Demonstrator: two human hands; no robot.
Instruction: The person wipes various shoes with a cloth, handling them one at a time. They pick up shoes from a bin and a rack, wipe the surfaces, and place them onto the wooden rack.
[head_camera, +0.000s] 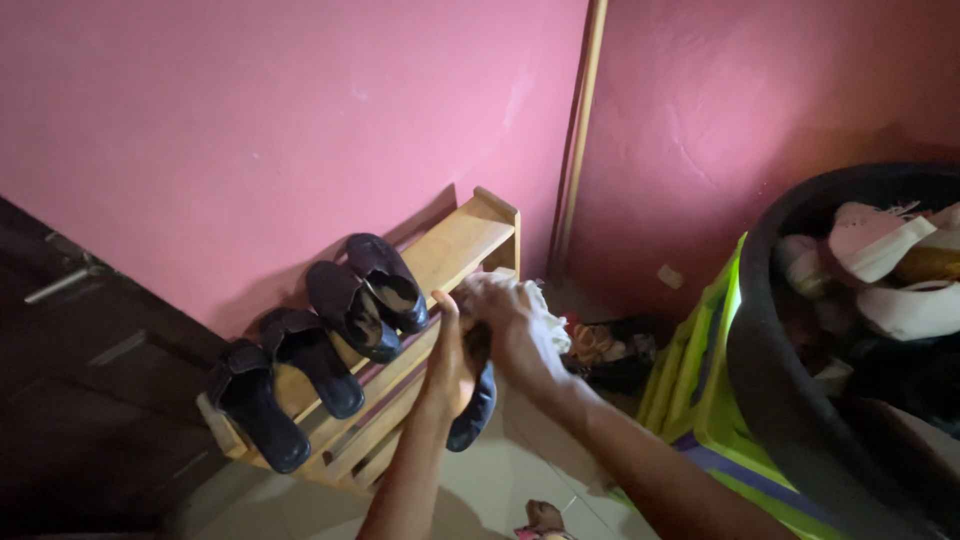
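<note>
- Pink walls (250, 120) are filling most of my view, matte plaster, a bit uneven, meeting at a corner with a pale pole (578, 130) leaning in it.
- A big black round tub (770, 350) is sitting off to my right, stuffed with pale shoes, and a lime-green crate (700, 370) is standing just beside it.
- The wooden shoe rack (470, 235) is running slantwise along the wall, light slatted timber, with four dark slip-ons (350, 305) lying on top, smooth and leathery-looking.
- I'm holding a dark blue shoe (478, 405) right in front of the rack's lower slats, long axis pointing roughly down toward me, toe end hanging below my palm.
- My left hand (452, 365) is gripping the shoe from the side, thumb up.
- My right hand (510, 320) is clenching a whitish cloth (550, 320), soft and crumpled, pressing it onto the shoe's upper end, so both hands are touching it, with the right one on top.
</note>
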